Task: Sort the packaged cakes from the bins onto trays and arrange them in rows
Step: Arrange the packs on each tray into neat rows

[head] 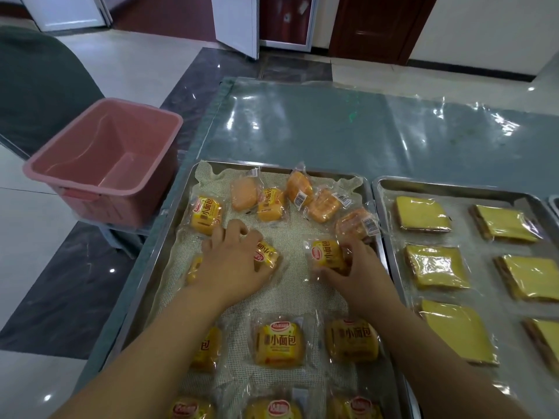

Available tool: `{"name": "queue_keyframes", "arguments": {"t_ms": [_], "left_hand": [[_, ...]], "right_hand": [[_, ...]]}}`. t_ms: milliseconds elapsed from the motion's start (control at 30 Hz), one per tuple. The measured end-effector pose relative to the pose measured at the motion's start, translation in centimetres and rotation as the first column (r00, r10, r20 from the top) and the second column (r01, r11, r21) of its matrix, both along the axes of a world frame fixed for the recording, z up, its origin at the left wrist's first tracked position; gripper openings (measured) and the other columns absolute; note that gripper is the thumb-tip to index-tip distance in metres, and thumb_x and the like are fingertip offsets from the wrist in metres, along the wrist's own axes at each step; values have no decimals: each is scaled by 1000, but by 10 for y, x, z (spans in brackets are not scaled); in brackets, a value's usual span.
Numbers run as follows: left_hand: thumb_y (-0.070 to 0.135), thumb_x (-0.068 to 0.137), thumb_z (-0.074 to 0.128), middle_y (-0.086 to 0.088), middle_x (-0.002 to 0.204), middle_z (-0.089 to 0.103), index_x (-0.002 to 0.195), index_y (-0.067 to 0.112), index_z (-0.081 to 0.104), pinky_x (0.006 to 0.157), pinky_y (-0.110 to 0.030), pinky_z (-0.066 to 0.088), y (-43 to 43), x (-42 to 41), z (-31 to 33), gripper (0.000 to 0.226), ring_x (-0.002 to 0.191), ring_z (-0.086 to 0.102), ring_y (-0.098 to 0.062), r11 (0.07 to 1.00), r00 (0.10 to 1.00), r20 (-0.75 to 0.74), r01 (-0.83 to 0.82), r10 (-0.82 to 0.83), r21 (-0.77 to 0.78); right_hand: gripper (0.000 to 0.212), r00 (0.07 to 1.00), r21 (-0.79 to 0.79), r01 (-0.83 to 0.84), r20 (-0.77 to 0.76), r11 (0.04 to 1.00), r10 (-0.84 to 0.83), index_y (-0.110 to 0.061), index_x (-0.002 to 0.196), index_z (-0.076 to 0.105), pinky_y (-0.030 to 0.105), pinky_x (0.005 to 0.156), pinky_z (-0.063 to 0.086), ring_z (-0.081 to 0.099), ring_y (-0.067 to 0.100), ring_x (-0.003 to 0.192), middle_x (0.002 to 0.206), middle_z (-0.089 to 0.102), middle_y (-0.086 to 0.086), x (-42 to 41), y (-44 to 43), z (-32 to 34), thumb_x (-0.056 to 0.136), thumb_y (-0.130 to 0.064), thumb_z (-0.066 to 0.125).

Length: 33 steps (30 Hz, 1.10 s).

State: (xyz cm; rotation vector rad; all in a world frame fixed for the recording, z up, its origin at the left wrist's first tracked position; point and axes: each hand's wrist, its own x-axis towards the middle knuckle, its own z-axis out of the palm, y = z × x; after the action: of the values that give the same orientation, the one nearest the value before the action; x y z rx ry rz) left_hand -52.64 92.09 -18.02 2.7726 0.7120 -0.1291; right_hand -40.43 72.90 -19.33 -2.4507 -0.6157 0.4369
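A metal tray (169,237) with a mesh liner holds several small packaged cakes in clear wrappers with yellow labels. My left hand (234,261) lies on a cake (267,255) in the tray's middle, fingers curled over it. My right hand (360,267) grips another wrapped cake (326,254) just to the right. Loose cakes (320,204) lie jumbled along the tray's far end. Neater rows of cakes (278,343) fill the near end. Another cake (193,269) peeks out from under my left wrist.
A second metal tray (384,189) to the right carries flat yellow packaged cakes (435,267) in rows. A pink plastic bin (102,164) stands on a stool left of the table. The table (332,128) has a shiny plastic cover.
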Motion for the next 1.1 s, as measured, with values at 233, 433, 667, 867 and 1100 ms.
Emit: {"name": "queue_keyframes", "arguments": {"t_ms": [233,433,667,867,1100], "left_hand": [[88,67,36,-6,140,25,144,30,23,97,-45,31,-7,10,-7,97,121,31,-30,984,987,-162,38,-9,177],[87,67,40,-15,142,26,141,26,29,105,-54,23,-20,26,-3,96,130,21,-41,984,948,-288,-97,136,148],[61,75,60,-6,139,36,140,26,31,105,-54,22,-17,29,2,79,127,28,-32,994,983,-174,-36,54,103],[17,80,66,9,151,26,144,28,28,113,-47,5,-7,28,15,76,140,10,-18,970,969,-41,245,-245,-13],[27,90,57,10,158,-15,134,50,41,116,-55,10,-5,20,19,52,144,-18,-29,904,885,-199,392,-421,-169]], "right_hand": [[76,992,-235,-122,-30,964,119,-26,134,30,36,79,51,60,19,99,117,60,0,-5,6,5,76,-55,69],[56,992,-277,-116,-86,954,95,-21,132,43,32,77,47,57,17,94,117,61,2,6,4,14,87,-51,58],[80,954,-312,-300,-112,902,279,-21,142,35,41,105,37,38,22,128,143,33,1,12,-1,10,77,-53,69],[43,966,-383,-114,173,917,192,-19,116,56,34,84,47,52,17,105,121,51,-2,11,-3,16,86,-48,60],[49,928,-340,-257,173,905,329,-21,131,47,36,99,40,37,21,124,136,42,0,14,-13,16,85,-29,60]]}}
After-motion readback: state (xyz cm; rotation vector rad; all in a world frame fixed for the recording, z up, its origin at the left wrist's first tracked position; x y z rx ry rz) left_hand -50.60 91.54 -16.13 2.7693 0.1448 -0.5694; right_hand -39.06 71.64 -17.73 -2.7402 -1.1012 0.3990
